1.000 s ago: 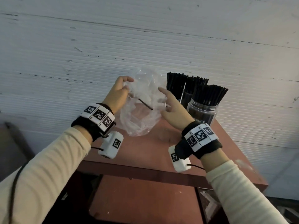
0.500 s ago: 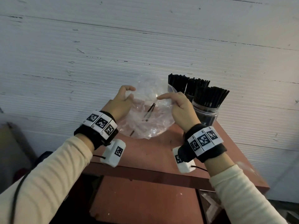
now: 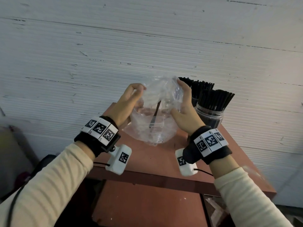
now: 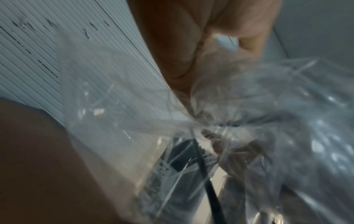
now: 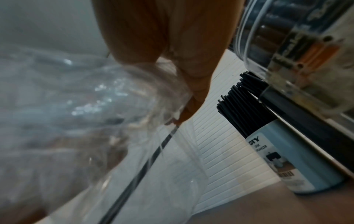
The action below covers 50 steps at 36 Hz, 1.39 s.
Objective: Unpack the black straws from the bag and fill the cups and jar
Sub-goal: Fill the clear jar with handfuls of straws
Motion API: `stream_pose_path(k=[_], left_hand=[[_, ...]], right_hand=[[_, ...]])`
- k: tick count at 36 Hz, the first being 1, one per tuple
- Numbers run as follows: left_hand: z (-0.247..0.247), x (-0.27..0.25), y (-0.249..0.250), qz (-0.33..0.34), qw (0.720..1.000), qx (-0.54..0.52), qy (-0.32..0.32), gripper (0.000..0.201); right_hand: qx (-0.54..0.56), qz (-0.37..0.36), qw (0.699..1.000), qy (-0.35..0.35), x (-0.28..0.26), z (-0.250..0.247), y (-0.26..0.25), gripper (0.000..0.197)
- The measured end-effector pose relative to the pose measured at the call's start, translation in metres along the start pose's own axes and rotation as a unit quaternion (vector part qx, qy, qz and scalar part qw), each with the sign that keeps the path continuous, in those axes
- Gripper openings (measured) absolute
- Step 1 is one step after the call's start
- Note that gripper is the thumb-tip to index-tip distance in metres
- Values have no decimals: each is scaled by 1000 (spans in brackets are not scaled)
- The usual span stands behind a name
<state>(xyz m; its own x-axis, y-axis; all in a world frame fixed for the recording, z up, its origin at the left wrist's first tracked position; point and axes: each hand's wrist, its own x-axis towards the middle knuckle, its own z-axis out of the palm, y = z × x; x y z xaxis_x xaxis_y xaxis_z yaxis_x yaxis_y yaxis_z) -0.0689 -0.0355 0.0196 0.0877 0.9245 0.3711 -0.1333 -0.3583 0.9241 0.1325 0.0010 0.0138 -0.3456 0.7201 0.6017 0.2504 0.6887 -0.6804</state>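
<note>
clear bag (image 3: 152, 128), one straw (image 3: 155, 114), two hands

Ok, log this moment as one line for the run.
both hands: left hand, right hand hold clear bag | inside: one black straw | jar: full of straws

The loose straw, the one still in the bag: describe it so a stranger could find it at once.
Above the red table, both hands hold up a clear bag. One black straw slants inside it, alone, unlike the bunches standing in the jar and cups to the right.

Cream sleeves (image 3: 49, 185), black wristbands (image 3: 96, 138) (white coded tags).
</note>
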Motion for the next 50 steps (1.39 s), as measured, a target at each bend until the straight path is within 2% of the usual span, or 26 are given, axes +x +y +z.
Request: stream_pose_path(k=[2,4,7,11,14,19,23,26,30,33,36,38,41,43,47,50], left_hand=[[-4,-2,-2,8,999,37,-22,40],[-4,-2,-7,29,992,121,-8,42],[-1,-1,-11,42,983,179,8,35],[3,-1,-12,-2,974,225,-3,25],[10,-5,-11,7,981,193,1,21],[15,-4,-15,-17,990,131,51,24],[17,-4,-9,-10,993,112,33,32],[17,-4,-6,4,994,112,10,37],[13,-3,-11,65,984,163,8,45],[9,1,-13,105,973,197,50,39],[-1,7,-20,107,965,225,86,38],[-6,9,-23,96,962,239,95,36],[-4,10,-23,107,961,234,97,39],[-1,10,-22,116,963,226,95,40],[7,6,-21,108,968,212,82,44],[9,3,-18,120,969,208,64,52]], right_hand=[[22,1,1000,19,1,-3,3,84],[67,20,997,33,2,-6,1,79],[100,39,993,38,1,-9,-2,71],[103,39,993,35,1,-10,-7,66],[111,46,992,33,1,-9,-9,66],[55,14,998,30,0,-4,-4,65],[30,17,999,19,-1,-3,1,62],[-23,11,999,28,-1,-2,3,63],[-79,24,995,52,-2,-1,3,61],[-99,8,994,55,-3,-1,1,62],[-123,-24,990,58,-4,-2,-1,63],[-136,-61,985,91,-3,-1,-6,55],[-139,-103,978,120,0,2,-15,24],[-111,-84,988,72,2,5,-22,8],[-171,-2,982,-74,2,15,-26,18],[-195,34,973,-121,2,21,-20,23]])
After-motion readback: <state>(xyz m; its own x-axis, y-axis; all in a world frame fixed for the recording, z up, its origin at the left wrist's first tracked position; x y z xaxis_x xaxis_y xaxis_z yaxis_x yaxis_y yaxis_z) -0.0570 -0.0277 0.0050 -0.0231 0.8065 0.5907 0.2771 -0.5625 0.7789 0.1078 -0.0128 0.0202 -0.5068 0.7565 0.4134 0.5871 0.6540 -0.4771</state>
